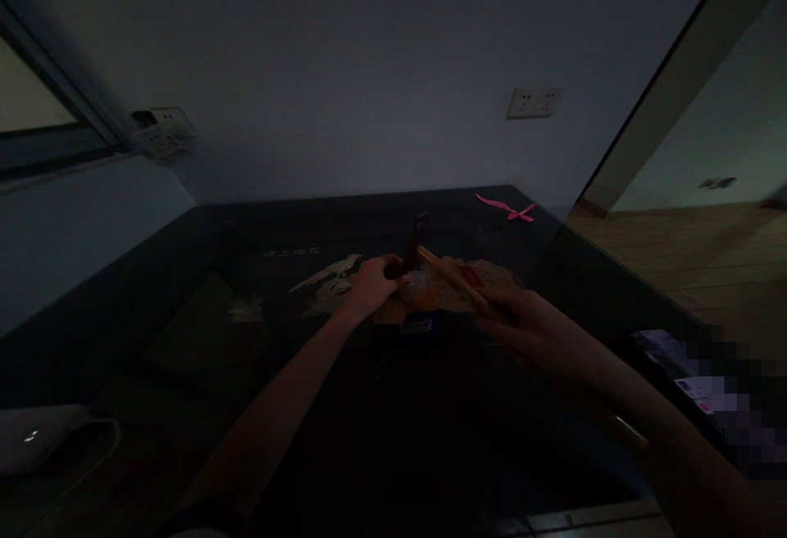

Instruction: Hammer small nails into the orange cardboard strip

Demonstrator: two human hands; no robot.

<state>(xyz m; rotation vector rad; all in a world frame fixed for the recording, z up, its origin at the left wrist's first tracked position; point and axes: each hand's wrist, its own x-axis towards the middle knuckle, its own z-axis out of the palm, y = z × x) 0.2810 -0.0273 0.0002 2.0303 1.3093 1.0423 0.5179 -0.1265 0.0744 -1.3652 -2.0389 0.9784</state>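
In the dim head view, my left hand [374,285] is closed around a small dark object [413,251] that stands up from its fingers; its exact kind is too dark to tell. My right hand [522,323] grips a long wooden stick [452,275], whose far end reaches close to the dark object. Whether the two touch is not clear. Beneath and between both hands lies a crumpled, patterned tan packet [430,290] with orange and red print and a blue part at its near edge.
On the dark table [344,214], a pink ribbon-like strip [513,212] lies at the back right. A white device with a cable [43,435] is at the near left. Right of my forearm is a partly pixelated item [676,374]. A wall with sockets [534,103] stands behind.
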